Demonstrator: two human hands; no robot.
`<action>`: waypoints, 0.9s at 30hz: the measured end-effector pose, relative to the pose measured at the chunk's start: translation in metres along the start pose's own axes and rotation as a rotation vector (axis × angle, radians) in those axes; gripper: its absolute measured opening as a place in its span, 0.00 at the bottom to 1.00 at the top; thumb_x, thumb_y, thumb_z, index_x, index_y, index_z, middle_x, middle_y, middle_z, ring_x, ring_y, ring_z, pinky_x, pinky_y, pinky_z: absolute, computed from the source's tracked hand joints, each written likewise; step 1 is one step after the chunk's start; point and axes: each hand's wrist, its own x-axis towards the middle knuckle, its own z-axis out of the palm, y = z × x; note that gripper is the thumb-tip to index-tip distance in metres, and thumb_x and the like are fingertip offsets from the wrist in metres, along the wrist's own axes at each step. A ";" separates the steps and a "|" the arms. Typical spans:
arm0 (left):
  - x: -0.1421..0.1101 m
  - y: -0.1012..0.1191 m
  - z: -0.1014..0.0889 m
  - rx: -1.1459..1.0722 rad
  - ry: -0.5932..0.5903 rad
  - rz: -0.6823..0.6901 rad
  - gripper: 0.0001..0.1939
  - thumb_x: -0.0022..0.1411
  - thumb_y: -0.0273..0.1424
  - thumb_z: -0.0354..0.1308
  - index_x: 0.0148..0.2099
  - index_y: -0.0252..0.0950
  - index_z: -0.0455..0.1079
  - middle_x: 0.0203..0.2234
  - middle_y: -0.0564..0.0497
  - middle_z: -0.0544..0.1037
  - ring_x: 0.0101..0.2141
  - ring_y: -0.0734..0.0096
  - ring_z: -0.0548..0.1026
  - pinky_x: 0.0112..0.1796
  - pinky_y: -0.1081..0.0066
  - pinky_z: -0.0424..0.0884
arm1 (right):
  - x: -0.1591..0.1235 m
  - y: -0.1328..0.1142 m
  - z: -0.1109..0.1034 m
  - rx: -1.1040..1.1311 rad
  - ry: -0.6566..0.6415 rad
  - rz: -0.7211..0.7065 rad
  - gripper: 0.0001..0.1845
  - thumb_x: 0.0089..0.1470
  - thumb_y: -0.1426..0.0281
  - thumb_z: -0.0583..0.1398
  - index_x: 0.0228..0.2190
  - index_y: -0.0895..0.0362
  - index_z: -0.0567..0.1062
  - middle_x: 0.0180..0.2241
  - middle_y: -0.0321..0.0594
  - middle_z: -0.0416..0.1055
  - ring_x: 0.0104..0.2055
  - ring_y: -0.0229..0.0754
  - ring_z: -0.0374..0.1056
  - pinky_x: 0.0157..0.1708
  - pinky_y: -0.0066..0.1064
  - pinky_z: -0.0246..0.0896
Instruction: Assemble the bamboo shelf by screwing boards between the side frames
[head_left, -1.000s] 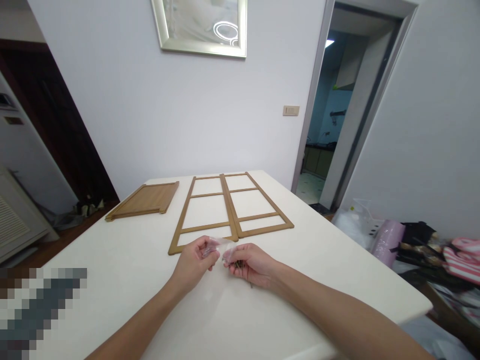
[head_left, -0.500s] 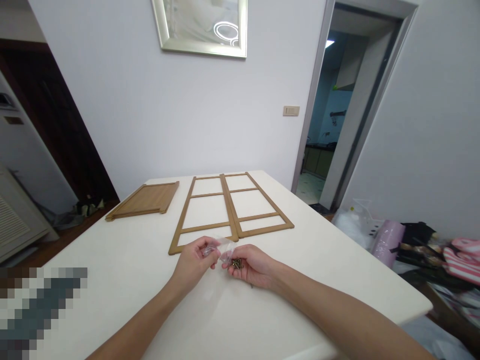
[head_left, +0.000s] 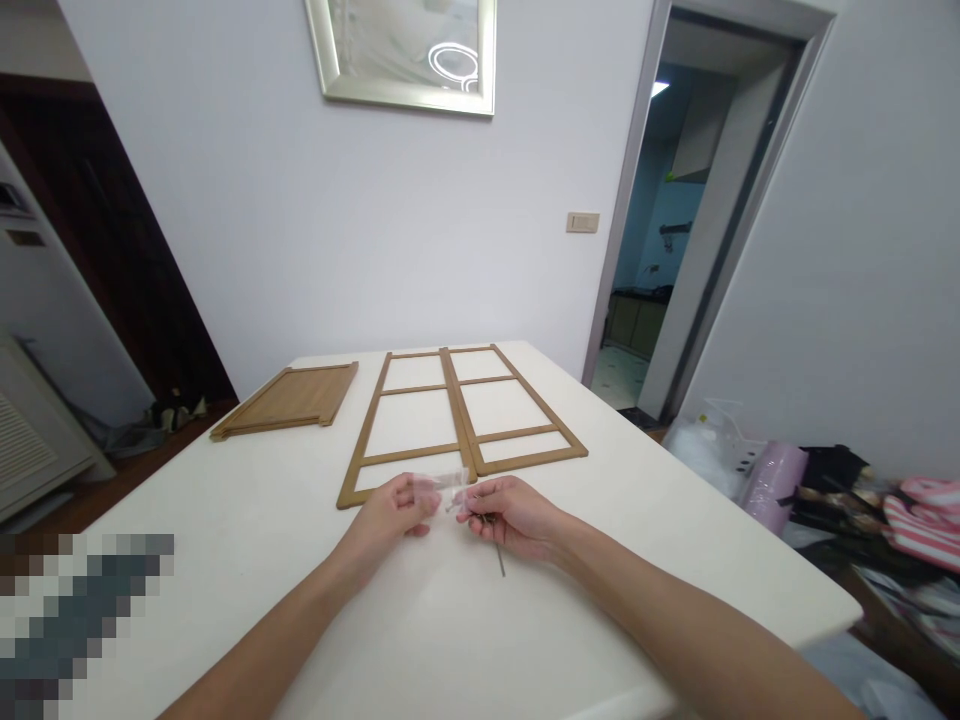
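My left hand [head_left: 386, 518] is closed on a small clear plastic bag [head_left: 442, 483], pinching it between thumb and fingers. Close on its right, my right hand [head_left: 521, 515] curls around a little heap of screws [head_left: 487, 518], mostly hidden by the fingers. A thin dark metal rod [head_left: 501, 562] sticks out below that palm. The right fingertips are near the bag's edge; whether they touch it I cannot tell. Just beyond both hands, two wooden frames with crossbars [head_left: 459, 425] lie flat, side by side, on the white table [head_left: 420, 640].
Flat wooden panels [head_left: 296, 397] lie stacked at the table's far left. A blurred-out patch [head_left: 90, 610] covers the near left. The wall [head_left: 420, 230] meets the table's far edge. Beyond the right edge are a pink roll [head_left: 776, 485], bags and striped cloth [head_left: 926, 520].
The right hand has closed further over the screws and tipped, so the metal rod now hangs out plainly. The plastic bag has been drawn flatter in the left hand.
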 end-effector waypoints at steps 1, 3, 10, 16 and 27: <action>0.000 0.002 -0.001 0.040 -0.001 0.015 0.21 0.51 0.43 0.66 0.44 0.35 0.72 0.37 0.45 0.80 0.39 0.64 0.76 0.37 0.69 0.71 | -0.001 -0.001 -0.001 -0.029 -0.015 0.008 0.04 0.50 0.77 0.65 0.31 0.65 0.77 0.28 0.43 0.76 0.22 0.27 0.67 0.25 0.18 0.63; 0.000 0.006 -0.004 0.146 -0.019 0.038 0.21 0.53 0.45 0.65 0.43 0.35 0.75 0.37 0.46 0.81 0.38 0.62 0.76 0.37 0.69 0.71 | -0.002 -0.002 -0.003 -0.094 -0.050 0.027 0.04 0.48 0.75 0.66 0.29 0.64 0.77 0.27 0.43 0.76 0.22 0.28 0.65 0.22 0.18 0.59; -0.004 0.015 -0.011 0.408 -0.165 0.160 0.15 0.52 0.42 0.64 0.39 0.39 0.80 0.34 0.48 0.82 0.37 0.59 0.76 0.36 0.70 0.68 | -0.007 -0.003 -0.005 -0.465 -0.075 0.018 0.07 0.47 0.72 0.66 0.31 0.61 0.80 0.24 0.38 0.75 0.21 0.29 0.61 0.20 0.21 0.52; -0.002 0.003 -0.001 0.155 -0.084 0.000 0.11 0.52 0.38 0.65 0.30 0.34 0.76 0.25 0.49 0.80 0.26 0.70 0.74 0.30 0.72 0.67 | -0.007 -0.008 -0.003 -0.320 -0.025 -0.015 0.08 0.48 0.72 0.66 0.33 0.62 0.80 0.25 0.38 0.75 0.22 0.29 0.60 0.20 0.21 0.50; 0.000 -0.002 0.000 -0.312 -0.084 -0.043 0.14 0.53 0.39 0.67 0.32 0.35 0.68 0.31 0.47 0.80 0.33 0.68 0.78 0.37 0.67 0.73 | -0.002 -0.006 -0.004 -0.124 0.004 -0.001 0.05 0.52 0.75 0.63 0.34 0.63 0.77 0.27 0.40 0.74 0.22 0.28 0.61 0.22 0.20 0.55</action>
